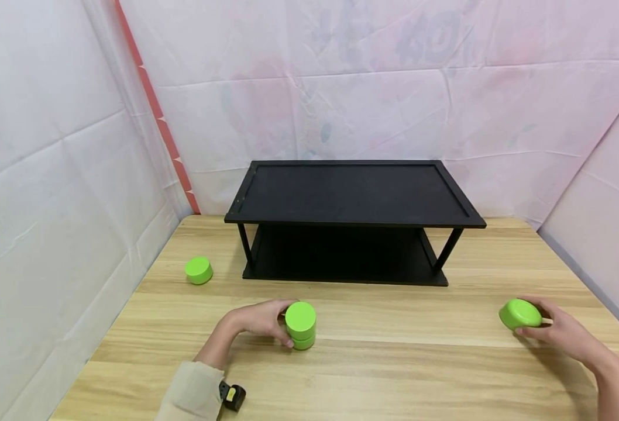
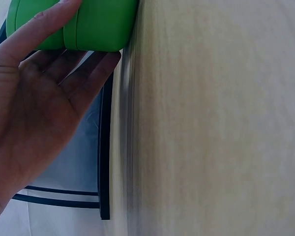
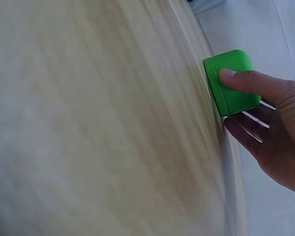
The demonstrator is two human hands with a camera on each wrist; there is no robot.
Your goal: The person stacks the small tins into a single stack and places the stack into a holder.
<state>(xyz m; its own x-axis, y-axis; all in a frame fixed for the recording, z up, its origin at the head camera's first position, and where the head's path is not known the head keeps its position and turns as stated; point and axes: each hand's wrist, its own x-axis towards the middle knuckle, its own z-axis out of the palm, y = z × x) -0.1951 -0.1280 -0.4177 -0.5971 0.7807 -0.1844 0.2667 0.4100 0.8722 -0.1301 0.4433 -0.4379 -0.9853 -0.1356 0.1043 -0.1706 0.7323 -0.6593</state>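
Note:
Near the middle of the table, the left hand point(image 1: 265, 318) grips an upright green round container point(image 1: 301, 320) from its left side. A seam circles the container below its flat top. In the left wrist view, the thumb lies across the green container point(image 2: 101, 24) and the fingers reach round its other side. Over at the right, the right hand point(image 1: 557, 327) holds a second green round container point(image 1: 519, 314), tilted, with a rounded edge. The right wrist view has the thumb pressed on this container point(image 3: 233, 93), fingers beneath, and a seam near its table-side end.
A low green round piece point(image 1: 199, 270) sits at the back left of the table. Behind the hands stands a black two-tier rack point(image 1: 354, 193) with a raised rim. White sheeting point(image 1: 367, 111) hangs at the back and sides. The wooden tabletop point(image 1: 394, 374) spreads between the hands.

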